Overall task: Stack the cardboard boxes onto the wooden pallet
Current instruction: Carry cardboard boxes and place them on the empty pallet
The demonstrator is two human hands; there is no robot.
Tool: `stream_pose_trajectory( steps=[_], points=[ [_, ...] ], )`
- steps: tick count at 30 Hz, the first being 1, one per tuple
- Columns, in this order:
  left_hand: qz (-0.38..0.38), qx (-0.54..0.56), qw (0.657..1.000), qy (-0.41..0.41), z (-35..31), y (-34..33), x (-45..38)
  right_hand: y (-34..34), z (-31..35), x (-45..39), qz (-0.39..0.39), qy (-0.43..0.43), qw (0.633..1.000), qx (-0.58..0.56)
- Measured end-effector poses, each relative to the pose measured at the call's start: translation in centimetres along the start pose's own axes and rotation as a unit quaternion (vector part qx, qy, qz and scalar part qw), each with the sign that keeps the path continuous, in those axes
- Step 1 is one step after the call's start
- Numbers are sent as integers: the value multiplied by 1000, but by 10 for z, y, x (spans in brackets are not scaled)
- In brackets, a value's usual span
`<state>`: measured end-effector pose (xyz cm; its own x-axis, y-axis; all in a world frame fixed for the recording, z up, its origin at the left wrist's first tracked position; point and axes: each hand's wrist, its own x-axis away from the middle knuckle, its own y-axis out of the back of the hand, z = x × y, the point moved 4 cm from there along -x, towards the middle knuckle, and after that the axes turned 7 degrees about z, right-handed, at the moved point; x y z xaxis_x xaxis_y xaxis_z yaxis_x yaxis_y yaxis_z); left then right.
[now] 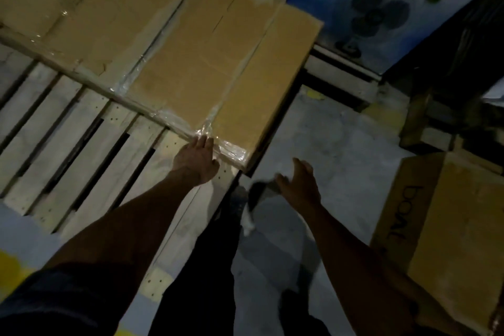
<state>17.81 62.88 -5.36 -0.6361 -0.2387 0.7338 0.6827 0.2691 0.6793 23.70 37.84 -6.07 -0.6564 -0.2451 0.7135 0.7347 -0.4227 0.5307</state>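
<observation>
- Left hand [197, 159] lay flat against the near edge of the taped cardboard box [218, 68], fingers straight, pressing rather than clutching — no real grip there at all.
- Right hand [299, 185] hung over the concrete floor [327, 139] at centre right, fingers spread and relaxed, holding nothing.
- That box sat on the wooden pallet [68, 128], in the centre of the frame, flush beside a second flat box [95, 8] at upper left; bare slats ran across the lower left.
- Another brown carton [450, 232] waited on the floor at the right edge, well apart from the pallet.
- Handling, by my reading: stiff board, broad and flat, probably awkward more than heavy; the glossy tape at the corners looked slippery, so plain cardboard edges on two opposite sides seemed the safer hold.
- A printed fan box [381, 0] stood at upper right.
- Hard to make out: the scene was dim and blurred; the box's far end, the carton's right side and the print on it were cut off or unclear, and a pale-and-dark shape just left of the right hand could not be identified.
</observation>
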Motion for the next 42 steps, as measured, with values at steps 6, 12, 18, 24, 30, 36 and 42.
stream_pose_trajectory(
  steps=[6, 12, 18, 24, 30, 36, 42],
  points=[
    [-60, 64, 995, 37, -64, -45, 129, 14, -70, 104, 1, 28, 999, 20],
    [-116, 156, 978, 75, -120, -87, 271, 32, -131, 216, 27, 47, 998, 29],
    [-139, 225, 960, 97, -138, -105, 374, 57, -145, 301, 30, 65, 993, 95],
    [-153, 273, 942, 119, -128, -97, 420, 72, -109, 334, 37, 102, 985, 133],
    [-153, 301, 933, 123, -102, -70, 398, 83, -48, 307, 38, 117, 978, 168],
    [-136, 326, 929, 114, -71, -29, 342, 96, 8, 248, 43, 114, 972, 199],
    [-144, 347, 920, 113, -65, 20, 293, 131, 60, 195, 53, 135, 964, 225]
  ],
)
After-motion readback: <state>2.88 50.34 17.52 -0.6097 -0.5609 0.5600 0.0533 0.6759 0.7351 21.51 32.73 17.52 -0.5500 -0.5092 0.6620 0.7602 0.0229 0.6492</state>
